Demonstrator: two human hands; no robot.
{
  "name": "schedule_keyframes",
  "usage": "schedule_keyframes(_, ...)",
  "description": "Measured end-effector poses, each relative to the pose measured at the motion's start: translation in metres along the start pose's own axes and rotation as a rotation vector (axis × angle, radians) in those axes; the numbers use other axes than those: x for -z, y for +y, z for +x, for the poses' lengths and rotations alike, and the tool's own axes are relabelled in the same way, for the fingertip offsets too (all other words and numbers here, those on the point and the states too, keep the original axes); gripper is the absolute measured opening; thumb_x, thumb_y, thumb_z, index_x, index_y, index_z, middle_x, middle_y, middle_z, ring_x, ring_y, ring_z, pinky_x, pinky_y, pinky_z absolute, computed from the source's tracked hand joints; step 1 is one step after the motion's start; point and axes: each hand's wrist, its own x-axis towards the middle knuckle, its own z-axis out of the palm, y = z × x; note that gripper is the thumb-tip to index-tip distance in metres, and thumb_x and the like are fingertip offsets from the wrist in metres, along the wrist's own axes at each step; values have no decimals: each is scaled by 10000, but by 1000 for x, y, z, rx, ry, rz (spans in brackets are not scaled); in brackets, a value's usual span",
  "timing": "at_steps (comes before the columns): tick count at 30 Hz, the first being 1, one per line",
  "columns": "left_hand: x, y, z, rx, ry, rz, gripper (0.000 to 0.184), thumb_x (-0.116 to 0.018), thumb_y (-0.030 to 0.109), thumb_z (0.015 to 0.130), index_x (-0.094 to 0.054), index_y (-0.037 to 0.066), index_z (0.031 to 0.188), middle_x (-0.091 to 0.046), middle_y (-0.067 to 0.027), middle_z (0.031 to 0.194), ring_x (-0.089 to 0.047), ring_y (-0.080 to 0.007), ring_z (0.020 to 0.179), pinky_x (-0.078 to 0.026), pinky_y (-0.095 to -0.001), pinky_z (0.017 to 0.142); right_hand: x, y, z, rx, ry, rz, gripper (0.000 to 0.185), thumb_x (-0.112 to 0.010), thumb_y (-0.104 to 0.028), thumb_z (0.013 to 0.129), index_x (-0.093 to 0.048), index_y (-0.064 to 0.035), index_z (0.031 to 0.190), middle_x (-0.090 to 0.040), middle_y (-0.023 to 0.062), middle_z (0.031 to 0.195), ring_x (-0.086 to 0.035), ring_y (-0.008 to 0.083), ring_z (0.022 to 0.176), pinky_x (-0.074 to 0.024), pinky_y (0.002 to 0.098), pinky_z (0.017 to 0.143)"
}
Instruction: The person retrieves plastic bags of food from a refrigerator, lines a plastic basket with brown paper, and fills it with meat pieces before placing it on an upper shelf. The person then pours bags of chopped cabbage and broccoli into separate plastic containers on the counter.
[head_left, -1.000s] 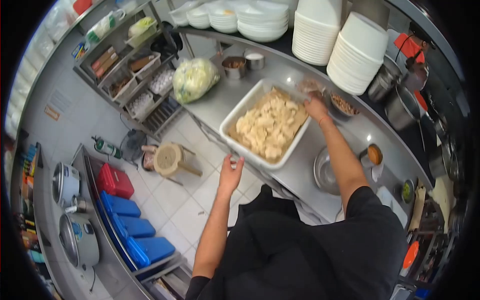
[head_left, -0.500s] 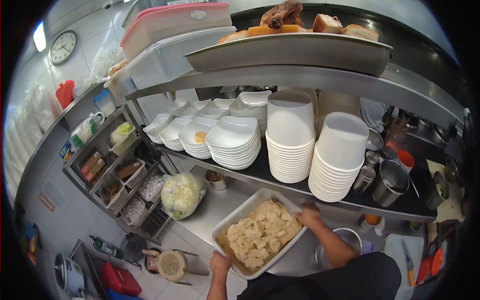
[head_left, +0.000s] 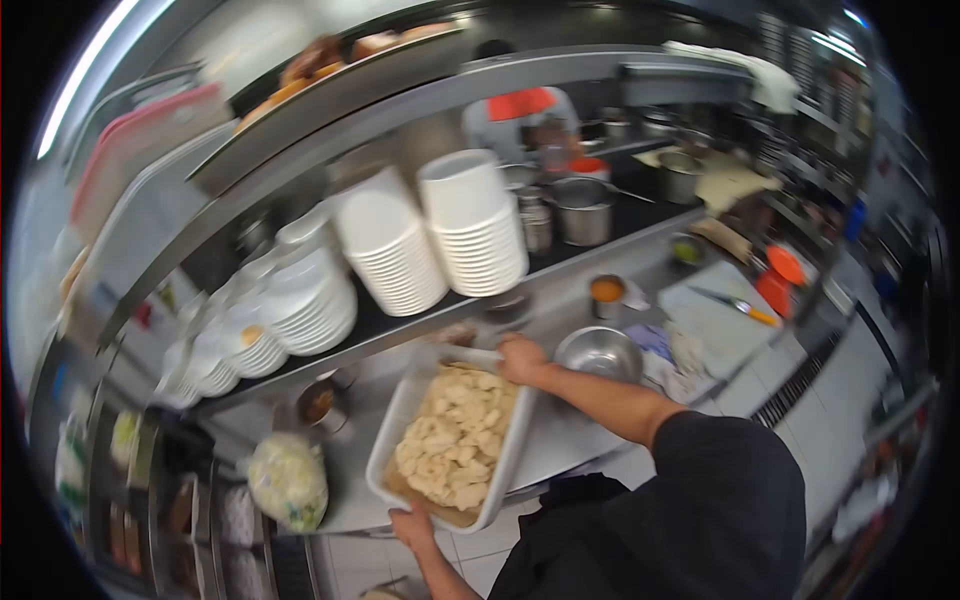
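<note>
Both my hands hold a white rectangular plastic tub [head_left: 512,450] over the steel counter, tilted in view. Inside lies a heap of pale, lumpy food pieces [head_left: 455,430] on what looks like brown paper. My right hand [head_left: 522,358] is closed around the tub's far right corner. At the near left end, my left hand [head_left: 412,525] grips the rim, its fingers partly hidden under the tub. A bag of leafy greens [head_left: 288,482] sits left of the tub, and a steel bowl [head_left: 600,355] stands to its right.
Above the counter, a shelf carries stacked white bowls [head_left: 310,300] and stacked white tubs [head_left: 475,225]. On the right are a cutting board [head_left: 700,310] with an orange-handled knife [head_left: 740,306] and a cup of orange contents [head_left: 606,292]. Another person [head_left: 520,110] stands beyond the shelf.
My view has swung to the right, so the shelf and counter appear shifted left and tilted. Both hands still hold the tub, and the person beyond the shelf has come into view.
</note>
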Motion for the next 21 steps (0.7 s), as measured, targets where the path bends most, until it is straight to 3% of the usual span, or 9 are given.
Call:
schedule_keyframes(4, -15, -16, 24, -30, -65, -183, 433, -698, 268, 864, -571, -106, 1042, -697, -314, 962, -705, -429, 906, -546, -474, 839, 24, -21, -12, -63, 72, 68, 280, -703, -249, 884, -703, 1, 1010, -643, 228, 1220, -638, 398, 1112, -513, 485, 971)
schedule_keyframes(6, -11, -28, 20, 42, -30, -489, 393, -672, 245, 888, -574, -90, 1070, -693, -254, 985, -697, -351, 880, -551, -444, 798, 29, -34, -19, -61, 96, 166, 282, -705, -243, 884, -691, 7, 1014, -651, 243, 1202, -651, 409, 1071, -514, 484, 952)
schedule_keyframes(8, 6, -9, 18, 152, -21, -772, 367, -656, 233, 899, -578, -77, 1079, -691, -223, 1003, -688, -319, 880, -554, -424, 776, 31, -41, -23, -40, 136, 251, 280, -704, -231, 885, -681, 14, 1018, -669, 258, 1155, -669, 412, 1022, -518, 471, 927)
schedule_keyframes(10, 28, 11, 26, 126, -129, -822, 339, -644, 205, 894, -587, -59, 1098, -690, -194, 1024, -683, -295, 891, -555, -404, 768, 64, -47, -55, -185, 142, 465, 303, -712, -180, 853, -670, 53, 1042, -678, 256, 1136, -662, 401, 1062, -518, 454, 919)
schedule_keyframes(14, 112, 42, 15, 59, -311, -1130, 339, -635, 162, 870, -607, -26, 1151, -694, -162, 1049, -679, -267, 908, -556, -373, 760, 82, -37, -88, -210, 10, 931, 285, -675, -148, 857, -662, 51, 1061, -699, 156, 1059, -660, 226, 958, -513, 362, 819)
schedule_keyframes(17, 168, 51, -7, -57, -407, -1322, 423, -652, 162, 863, -602, -11, 1246, -699, -158, 1087, -700, -267, 938, -567, -363, 816, 141, -62, -136, -204, -94, 1170, 248, -647, -113, 866, -638, 29, 1068, -677, 81, 1038, -631, 173, 947, -501, 313, 818)
schedule_keyframes(21, 249, 130, -133, -147, -9, -1509, 542, -640, 192, 893, -515, -39, 1366, -675, -203, 1208, -702, -275, 1012, -570, -368, 918, 182, -57, -177, -149, -333, 1386, 244, -626, -75, 875, -607, 1, 1106, -648, 55, 1038, -605, 124, 971, -480, 260, 864)
